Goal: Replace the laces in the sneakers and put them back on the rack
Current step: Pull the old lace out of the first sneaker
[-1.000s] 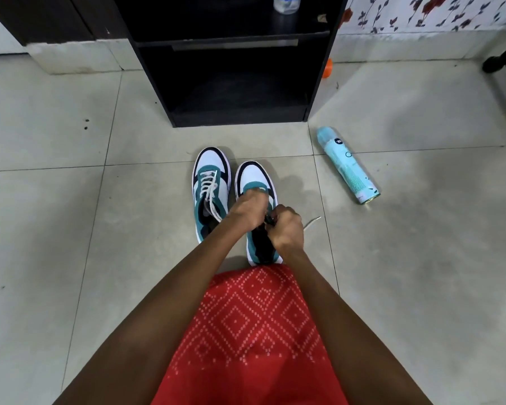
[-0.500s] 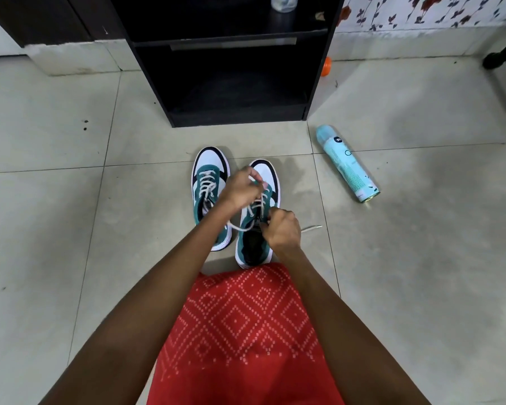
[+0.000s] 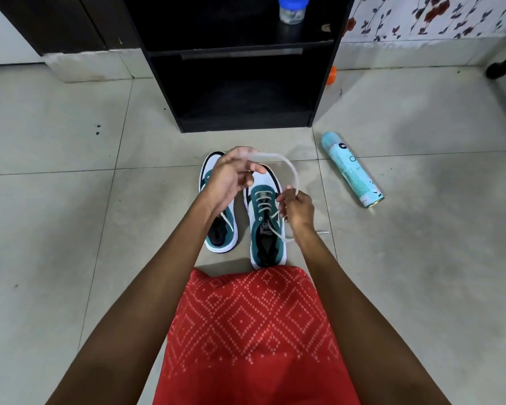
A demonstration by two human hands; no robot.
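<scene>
Two sneakers stand side by side on the floor [image 3: 70, 229], toes toward the rack [image 3: 240, 92], heels toward the person, long axes roughly parallel. The right sneaker [image 3: 265, 226] is laced partway up. Its lace [image 3: 289, 168] arcs above the toe from the left hand [image 3: 231, 179] across to the right hand [image 3: 297, 207]. The left fingers [image 3: 253, 168] curl around one end, raised over the left sneaker [image 3: 221, 226]. The right fingers pinch the lace beside the eyelets. A loose lace end trails on the floor just right of the shoe. A spray can [image 3: 351, 169] lies further right.
</scene>
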